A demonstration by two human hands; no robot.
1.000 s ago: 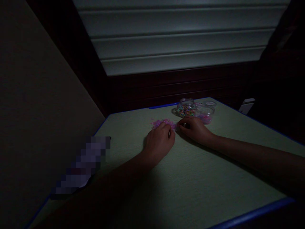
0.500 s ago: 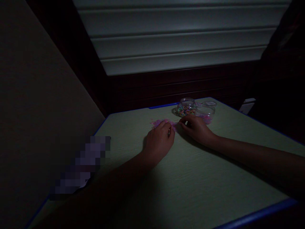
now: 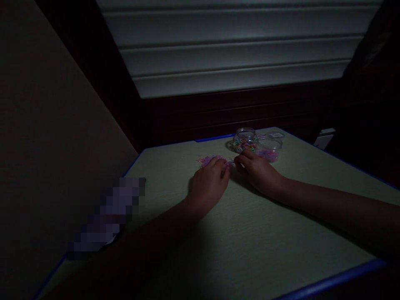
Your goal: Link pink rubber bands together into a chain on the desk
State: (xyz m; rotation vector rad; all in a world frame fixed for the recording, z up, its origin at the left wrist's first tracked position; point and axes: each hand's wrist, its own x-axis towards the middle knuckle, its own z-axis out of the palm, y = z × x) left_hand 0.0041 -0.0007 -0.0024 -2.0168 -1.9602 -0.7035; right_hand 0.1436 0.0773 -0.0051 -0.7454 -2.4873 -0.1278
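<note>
A small loose pile of pink and purple elastic bands (image 3: 206,161) lies on the pale green tabletop. Over its near side my left hand (image 3: 210,183) is closed, with thumb and fingertips pinched together. To the right, my right hand (image 3: 258,170) is also pinched, close to the left fingertips. A thin elastic band (image 3: 231,161) spans the short gap between the two pinches; its ends are hidden by the fingers. Just behind my right hand stand a clear jar (image 3: 245,141) of multicoloured hair ties and a second clear container (image 3: 269,151) with pink pieces inside.
The table (image 3: 250,250) has a blue edge. A clear lid (image 3: 275,136) with a label lies at the back. At the left edge is a blurred-out flat object (image 3: 108,216). A slatted shutter (image 3: 237,50) rises behind the table. The room is dim.
My right hand's fingers have drawn closer together, closing the gap that showed between thumb and forefinger. My left hand stays almost where it was.
</note>
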